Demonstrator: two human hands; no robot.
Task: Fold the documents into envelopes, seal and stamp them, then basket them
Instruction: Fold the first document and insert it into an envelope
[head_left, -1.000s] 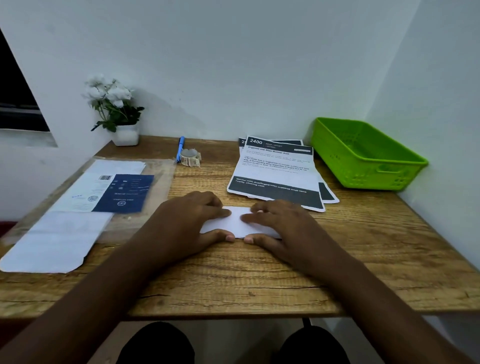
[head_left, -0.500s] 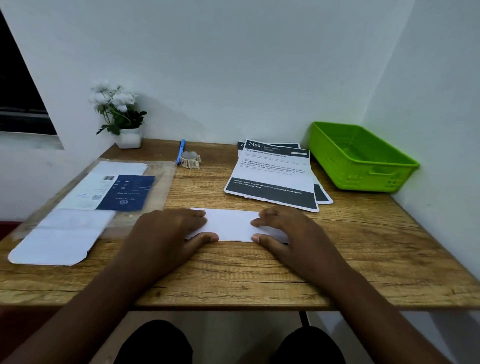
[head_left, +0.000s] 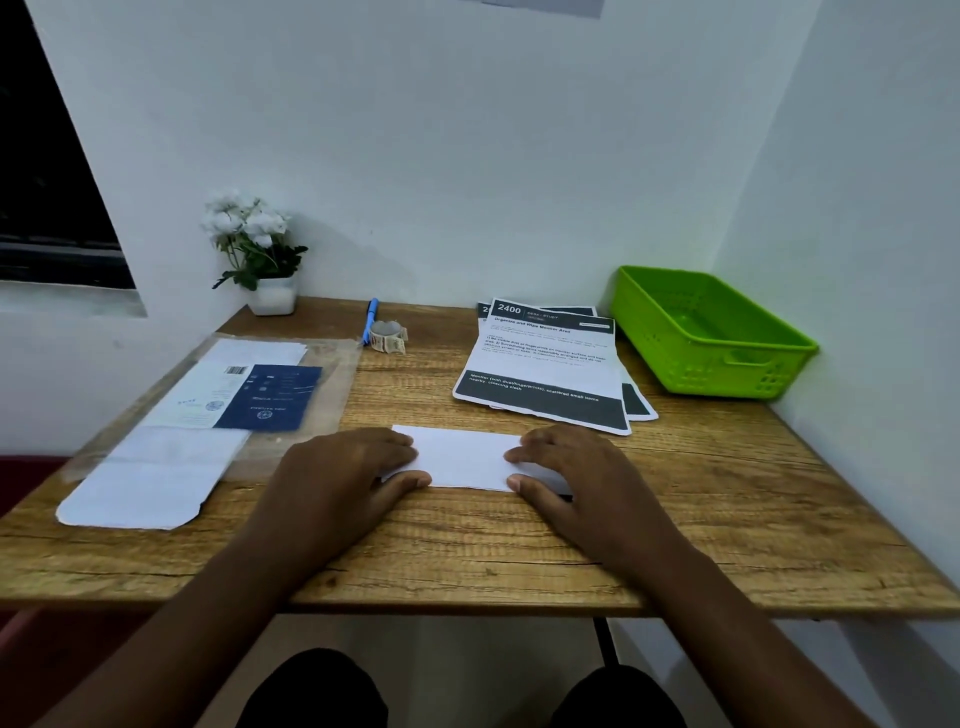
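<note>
A folded white document (head_left: 462, 457) lies flat on the wooden table (head_left: 467, 556), near its front middle. My left hand (head_left: 343, 473) presses its left end, fingers on top and thumb at the near edge. My right hand (head_left: 576, 478) holds down the right end the same way and hides that end. A stack of printed documents (head_left: 545, 364) lies just behind. The green basket (head_left: 727, 371) stands at the back right with nothing visible inside. White envelopes (head_left: 156, 473) lie at the left in a clear plastic pack. A small roll of stamps (head_left: 387, 335) sits at the back.
A blue pen (head_left: 372, 312) lies beside the stamps. A potted white flower (head_left: 260, 249) stands in the back left corner. Walls close the table at the back and right. A dark blue and white label sheet (head_left: 260, 389) lies on the envelope pack.
My hands have slid apart along the folded document, uncovering more of its middle. The view has tilted up, showing more wall.
</note>
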